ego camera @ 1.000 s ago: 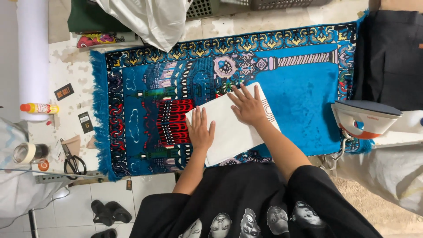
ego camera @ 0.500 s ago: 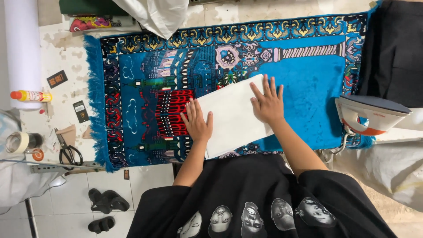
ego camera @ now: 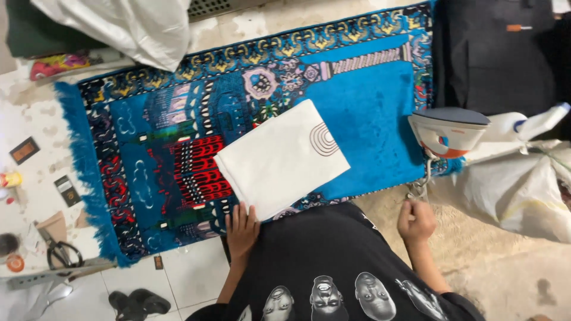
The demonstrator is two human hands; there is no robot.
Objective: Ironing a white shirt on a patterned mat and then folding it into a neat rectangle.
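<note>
Folded white cloth (ego camera: pixel 281 159) lies mid-frame, long axis slanting toward upper right; left hand (ego camera: pixel 241 229), flat and empty, touches its lower corner; right hand (ego camera: pixel 416 220), loosely curled, empty, lower right.

Pale tiled floor (ego camera: pixel 184 267); patterned blue rug (ego camera: pixel 369 113) over it.

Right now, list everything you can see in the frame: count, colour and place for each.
folded cloth: one, white, on the rug's middle
rug: one, blue patterned, on the floor
iron: one, white and grey, upright at the rug's right edge
scissors: one pair, dark handles, floor at left
sandals: one pair, black, bottom left
white sack: one, far right
left hand: flat at the cloth's near edge
right hand: curled, below the iron, holding nothing
</note>
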